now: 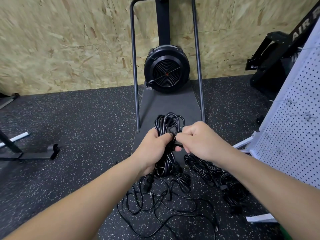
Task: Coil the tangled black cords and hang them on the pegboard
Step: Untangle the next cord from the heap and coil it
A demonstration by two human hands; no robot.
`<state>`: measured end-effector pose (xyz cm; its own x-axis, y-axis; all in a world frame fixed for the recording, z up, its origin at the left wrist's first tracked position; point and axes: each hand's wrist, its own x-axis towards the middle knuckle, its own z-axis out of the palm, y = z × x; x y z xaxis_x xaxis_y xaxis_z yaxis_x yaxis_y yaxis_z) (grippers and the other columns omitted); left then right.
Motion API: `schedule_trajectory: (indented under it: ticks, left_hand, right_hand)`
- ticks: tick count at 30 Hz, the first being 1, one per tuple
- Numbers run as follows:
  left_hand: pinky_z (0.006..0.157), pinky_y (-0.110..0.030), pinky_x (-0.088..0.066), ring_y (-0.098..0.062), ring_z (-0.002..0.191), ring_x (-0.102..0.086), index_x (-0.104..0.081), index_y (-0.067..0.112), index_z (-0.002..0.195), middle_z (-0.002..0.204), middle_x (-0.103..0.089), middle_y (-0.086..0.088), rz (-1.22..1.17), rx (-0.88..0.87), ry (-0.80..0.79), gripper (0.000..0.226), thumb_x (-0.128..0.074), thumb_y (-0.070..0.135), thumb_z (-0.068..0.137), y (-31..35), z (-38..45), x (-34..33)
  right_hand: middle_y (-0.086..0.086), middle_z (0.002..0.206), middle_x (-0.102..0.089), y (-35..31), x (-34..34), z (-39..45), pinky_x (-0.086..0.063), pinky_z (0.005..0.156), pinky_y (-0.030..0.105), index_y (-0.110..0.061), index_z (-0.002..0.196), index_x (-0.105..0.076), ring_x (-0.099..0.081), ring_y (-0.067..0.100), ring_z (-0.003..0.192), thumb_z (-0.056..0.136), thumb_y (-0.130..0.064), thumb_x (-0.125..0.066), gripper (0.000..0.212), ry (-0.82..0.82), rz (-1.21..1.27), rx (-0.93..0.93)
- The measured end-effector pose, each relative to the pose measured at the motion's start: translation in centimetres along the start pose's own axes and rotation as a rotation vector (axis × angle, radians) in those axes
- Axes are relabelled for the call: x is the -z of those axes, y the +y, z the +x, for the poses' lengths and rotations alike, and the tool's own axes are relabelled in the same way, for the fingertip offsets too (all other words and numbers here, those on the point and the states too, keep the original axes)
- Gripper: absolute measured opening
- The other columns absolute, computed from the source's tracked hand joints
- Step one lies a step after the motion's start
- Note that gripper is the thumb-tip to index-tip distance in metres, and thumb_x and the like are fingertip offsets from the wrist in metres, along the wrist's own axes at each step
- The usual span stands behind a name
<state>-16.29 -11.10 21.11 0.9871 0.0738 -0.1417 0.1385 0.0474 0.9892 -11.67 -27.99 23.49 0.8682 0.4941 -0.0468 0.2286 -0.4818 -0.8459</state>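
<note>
Hands: left hand (152, 149) grips coiled cord (168, 123) | right hand (202, 141) fingers pinch plug (173, 131) | pegboard (292, 125) right

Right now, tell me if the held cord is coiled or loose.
Coiled: the cord loops in a bundle in the left hand.

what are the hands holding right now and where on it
The left hand grips the coiled black cord around the middle of the bundle. The right hand pinches a cord strand beside the plug at the bundle's waist.
</note>
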Motion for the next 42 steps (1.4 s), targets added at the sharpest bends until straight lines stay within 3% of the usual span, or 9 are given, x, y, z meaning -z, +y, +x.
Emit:
schedule_trajectory:
  ticks: [3, 9, 12, 16, 27, 30, 33, 37, 42]
  left_hand:
    - [0.066, -0.034, -0.060, -0.029, 0.085, -0.074, -0.071, 0.005, 0.103, 0.092, -0.079, -0.018, 0.047, -0.013, 0.016, 0.022, -0.051, -0.001, 0.107, -0.6, 0.2, -0.1]
    - [0.084, -0.058, -0.067, -0.027, 0.088, -0.072, -0.056, 0.020, 0.124, 0.119, -0.070, -0.019, 0.194, -0.066, 0.005, 0.023, -0.060, 0.008, 0.104, -1.5, 0.4, 0.3]
    - [0.079, -0.049, -0.067, -0.028, 0.099, -0.077, -0.049, 0.024, 0.133, 0.128, -0.066, -0.021, 0.208, -0.069, -0.076, 0.034, -0.056, 0.004, 0.107, -1.6, 0.3, 0.8]
    - [0.082, -0.052, -0.062, -0.034, 0.111, -0.080, -0.054, 0.026, 0.138, 0.128, -0.074, -0.016, 0.164, -0.032, -0.112, 0.045, -0.059, -0.004, 0.104, -2.3, 0.1, 1.0]
    - [0.067, -0.042, -0.063, -0.041, 0.107, -0.080, -0.063, 0.009, 0.128, 0.119, -0.078, -0.024, -0.024, 0.101, -0.103, 0.034, -0.059, -0.009, 0.099, -2.3, -0.4, -0.1]
    - [0.065, -0.042, -0.064, -0.041, 0.108, -0.080, -0.063, 0.004, 0.129, 0.122, -0.077, -0.025, -0.038, 0.113, -0.132, 0.033, -0.057, -0.010, 0.100, -1.8, -0.6, 0.4]
    - [0.060, -0.039, -0.064, -0.042, 0.109, -0.079, -0.063, 0.002, 0.128, 0.121, -0.077, -0.026, -0.028, 0.098, -0.158, 0.031, -0.054, -0.011, 0.101, -1.2, -0.7, 0.8]
    - [0.057, -0.037, -0.064, -0.041, 0.109, -0.080, -0.065, 0.006, 0.127, 0.119, -0.078, -0.025, 0.028, 0.044, -0.157, 0.035, -0.054, -0.012, 0.099, -0.8, -0.6, 0.8]
    - [0.058, -0.037, -0.064, -0.041, 0.108, -0.080, -0.061, 0.005, 0.132, 0.122, -0.079, -0.020, 0.041, 0.014, -0.149, 0.037, -0.052, -0.011, 0.100, -0.3, 0.1, 1.5]
  right_hand:
    - [0.013, 0.067, -0.040, -0.3, 0.0, 0.2, -0.027, 0.061, 0.047, -0.011, 0.049, -0.054, -0.030, 0.025, 0.062, 0.087, -0.024, -0.063, 0.041, -0.032, 0.046, -0.073]
    - [0.007, 0.068, -0.027, -0.3, 0.8, 0.7, -0.022, 0.069, 0.051, -0.019, 0.059, -0.037, -0.023, 0.029, 0.074, 0.082, -0.024, -0.066, 0.038, -0.161, 0.019, -0.158]
    - [0.009, 0.063, -0.031, 0.3, 1.4, 0.9, -0.022, 0.066, 0.044, -0.016, 0.057, -0.041, -0.025, 0.023, 0.064, 0.086, -0.029, -0.069, 0.042, -0.080, -0.070, -0.156]
    - [0.012, 0.058, -0.065, 2.2, 2.4, 1.4, -0.047, 0.059, 0.036, -0.017, 0.061, -0.074, -0.054, 0.025, 0.053, 0.091, -0.046, -0.079, 0.042, 0.072, -0.248, -0.068]
    - [0.002, 0.077, -0.069, 2.7, 0.7, 1.6, -0.059, 0.069, 0.044, -0.015, 0.060, -0.060, -0.067, 0.029, 0.070, 0.092, -0.060, -0.075, 0.057, 0.317, -0.700, 0.080]
    - [-0.002, 0.101, -0.064, 2.2, 0.8, 1.4, -0.058, 0.078, 0.044, -0.020, 0.091, -0.065, -0.068, 0.030, 0.085, 0.092, -0.069, -0.072, 0.049, 0.344, -0.729, 0.071]
    - [-0.002, 0.115, -0.068, 2.5, 1.7, 1.3, -0.058, 0.088, 0.046, -0.025, 0.130, -0.058, -0.068, 0.029, 0.101, 0.094, -0.079, -0.059, 0.065, 0.185, -0.561, -0.031]
    - [0.004, 0.093, -0.077, 4.0, 1.2, 1.7, -0.059, 0.089, 0.059, -0.019, 0.098, -0.068, -0.074, 0.028, 0.089, 0.099, -0.067, -0.056, 0.050, -0.070, -0.157, 0.018]
    - [0.021, 0.114, -0.080, 3.7, 1.6, 1.8, -0.050, 0.116, 0.055, -0.002, 0.118, -0.075, -0.072, 0.048, 0.115, 0.112, -0.037, -0.056, 0.040, -0.204, 0.400, -0.026]
